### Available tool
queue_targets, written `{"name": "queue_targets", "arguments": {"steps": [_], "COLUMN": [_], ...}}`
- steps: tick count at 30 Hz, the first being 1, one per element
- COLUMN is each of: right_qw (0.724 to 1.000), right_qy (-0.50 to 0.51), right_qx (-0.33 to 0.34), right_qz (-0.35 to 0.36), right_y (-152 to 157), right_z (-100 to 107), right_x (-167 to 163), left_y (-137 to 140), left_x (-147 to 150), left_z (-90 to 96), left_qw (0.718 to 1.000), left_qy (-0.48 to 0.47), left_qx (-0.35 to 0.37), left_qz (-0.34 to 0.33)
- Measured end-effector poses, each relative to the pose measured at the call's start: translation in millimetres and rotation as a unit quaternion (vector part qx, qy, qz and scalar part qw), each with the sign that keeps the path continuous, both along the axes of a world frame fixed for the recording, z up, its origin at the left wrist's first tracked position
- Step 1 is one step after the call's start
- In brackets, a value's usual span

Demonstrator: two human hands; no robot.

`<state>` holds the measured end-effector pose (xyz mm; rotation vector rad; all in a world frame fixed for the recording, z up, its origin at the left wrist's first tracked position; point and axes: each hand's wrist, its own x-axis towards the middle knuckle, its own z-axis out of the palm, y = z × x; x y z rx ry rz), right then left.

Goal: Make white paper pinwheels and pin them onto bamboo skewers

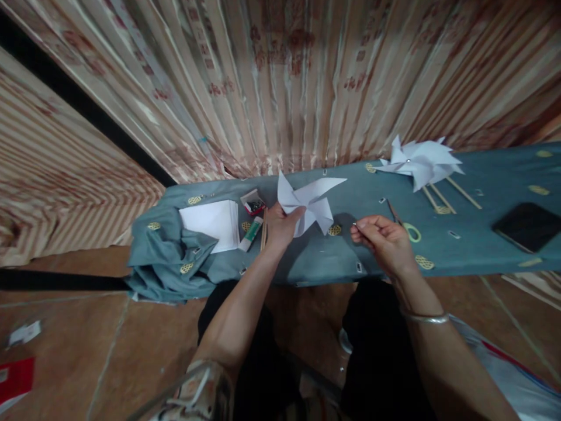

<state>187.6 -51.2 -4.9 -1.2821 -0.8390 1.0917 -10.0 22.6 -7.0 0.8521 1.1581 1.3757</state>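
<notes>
My left hand (283, 225) pinches a folded white paper pinwheel (313, 204) near its middle, thumb on top, just above the cloth-covered table. Apart from it on the right, my right hand (383, 240) is closed, with a tiny shiny metal pin (354, 224) between thumb and fingertip; its exact shape is too small to make out. Behind that hand lie scissors (411, 231) with yellow-green handles. Close to my left hand are a green-and-white glue stick (251, 234), thin wooden sticks (263, 231) and a small open red box (253, 203) of small dark metal pieces.
A stack of white paper (210, 222) lies at left on the blue-green tablecloth (302, 263). Several finished-looking pinwheels (423, 161) on wooden sticks overlap at the back right. A black phone-like object (528, 227) lies far right. A pleated curtain (280, 88) hangs behind the table.
</notes>
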Motion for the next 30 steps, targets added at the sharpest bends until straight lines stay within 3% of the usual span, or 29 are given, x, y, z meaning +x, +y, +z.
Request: {"name": "queue_targets", "arguments": {"steps": [5, 12, 14, 17, 20, 24, 30], "right_qw": [0.999, 0.989, 0.971, 0.916, 0.882, 0.876, 0.892], "right_qy": [0.001, -0.109, -0.202, -0.357, -0.422, -0.430, -0.405], "right_qx": [0.020, 0.082, 0.123, 0.185, 0.210, 0.218, 0.199], "right_qz": [0.044, 0.058, 0.038, 0.001, -0.002, 0.001, 0.009], "right_y": [-8.6, -16.9, -20.4, -22.4, -18.1, -8.9, -5.3], "right_z": [15.3, 16.6, 18.1, 18.8, 12.8, -0.1, -6.4], "right_x": [-6.6, -14.3, -18.4, -25.8, -31.3, -32.3, -30.0], "left_y": [-11.8, -16.2, -17.8, -20.8, -23.2, -26.7, -33.1], "left_x": [8.3, 17.8, 18.8, 18.7, 17.9, 16.4, 14.4], "left_z": [3.8, -3.8, -2.7, 0.8, 1.9, 0.1, 2.9], "left_qw": [0.991, 0.995, 0.995, 0.995, 0.994, 0.991, 0.989], "left_qy": [0.106, 0.064, 0.061, 0.051, 0.044, 0.062, 0.049], "left_qx": [0.035, 0.035, 0.038, 0.035, 0.020, 0.017, 0.013], "left_qz": [-0.067, -0.064, -0.070, -0.084, -0.101, -0.121, -0.139]}}
